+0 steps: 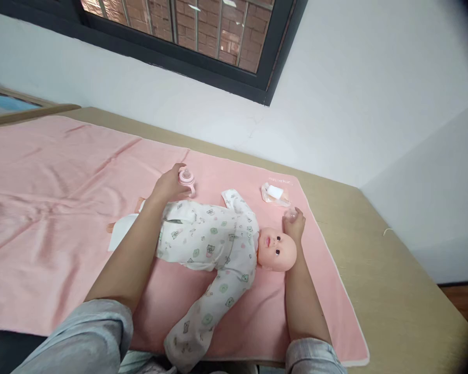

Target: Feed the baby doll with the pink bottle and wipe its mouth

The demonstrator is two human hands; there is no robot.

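Observation:
Beyond the doll's legs, my left hand (172, 184) is closed around a pink baby bottle (186, 177) with a side handle and a clear teat on top. My right hand (295, 224) reaches past the doll's head, its fingers around a small clear dome that looks like a bottle cap (290, 214). Between my arms a baby doll (214, 234) lies face up in white printed clothes, its bald head toward the right. My left forearm crosses over its legs and hides part of them.
A pink blanket (81, 208) covers most of the wooden table (374, 249). Near my right hand lies a clear plastic packet with a white piece (275, 192) in it. A white wall (323, 104) and a dark-framed window (218, 52) stand behind the table.

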